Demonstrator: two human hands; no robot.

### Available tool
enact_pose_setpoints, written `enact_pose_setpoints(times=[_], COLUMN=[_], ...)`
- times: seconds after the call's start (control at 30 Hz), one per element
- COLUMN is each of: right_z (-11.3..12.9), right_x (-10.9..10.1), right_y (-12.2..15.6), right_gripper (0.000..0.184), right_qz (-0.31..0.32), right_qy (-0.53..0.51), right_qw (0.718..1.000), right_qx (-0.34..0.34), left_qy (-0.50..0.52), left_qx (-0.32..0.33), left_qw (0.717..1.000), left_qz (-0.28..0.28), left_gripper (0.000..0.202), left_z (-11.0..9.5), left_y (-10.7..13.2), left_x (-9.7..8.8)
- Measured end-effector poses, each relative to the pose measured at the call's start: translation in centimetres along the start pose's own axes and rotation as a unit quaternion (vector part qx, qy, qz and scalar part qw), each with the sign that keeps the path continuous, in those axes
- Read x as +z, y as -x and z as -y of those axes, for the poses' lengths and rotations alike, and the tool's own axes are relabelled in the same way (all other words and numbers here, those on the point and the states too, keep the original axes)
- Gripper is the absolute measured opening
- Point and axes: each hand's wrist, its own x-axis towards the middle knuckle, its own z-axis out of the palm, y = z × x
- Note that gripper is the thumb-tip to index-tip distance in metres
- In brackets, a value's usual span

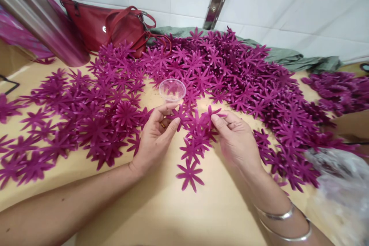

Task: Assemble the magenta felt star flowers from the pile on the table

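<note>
Magenta flowers — left hand pinches one, right hand another — hands angled inward.

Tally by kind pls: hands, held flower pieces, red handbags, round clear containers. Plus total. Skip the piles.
Left hand and right hand: 2
Held flower pieces: 2, seemingly one per hand
Red handbag: 1
Round clear container: 1
Total: 6

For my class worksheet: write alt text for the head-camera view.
A left hand and right hand each pinch a magenta, star-shaped flower piece above a pale yellow tabletop. Heaps of similar pieces lie around, with a round, clear plastic dish and, farther back, a red handbag.
</note>
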Motion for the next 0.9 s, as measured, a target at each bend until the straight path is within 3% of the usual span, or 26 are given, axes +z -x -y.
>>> enact_pose_setpoints(times=[0.3,0.53,0.67,0.77,0.9], right_z=[0.77,0.84,0.59,0.43,0.29], right_x=[-0.2,-0.38,-0.5,-0.46,-0.16], right_y=[0.44,0.57,0.68,0.61,0.36], right_gripper=[0.026,0.043,0.049,0.054,0.048], right_qz=[0.013,0.038,0.019,0.038,0.013], right_qy=[0.047,0.129,0.125,0.116,0.084], right_qw=[0.999,0.99,0.991,0.991,0.995], right_qx=[-0.009,-0.047,-0.053,-0.055,-0.053], left_qy=[0.0,-0.004,0.003,-0.001,-0.007], left_qx=[0.014,0.011,0.001,-0.011,-0.014], left_qw=[1.0,1.0,1.0,1.0,1.0], left_qz=[0.007,-0.003,-0.005,-0.006,-0.003], left_gripper=[0.028,0.026,0.025,0.024,0.021], left_z=[-0.15,-0.05,-0.23,-0.41,-0.49], left_y=[-0.07,-0.09,-0.02,0.06,0.1], left_x=[0.02,0.0,0.03,0.0,-0.06])
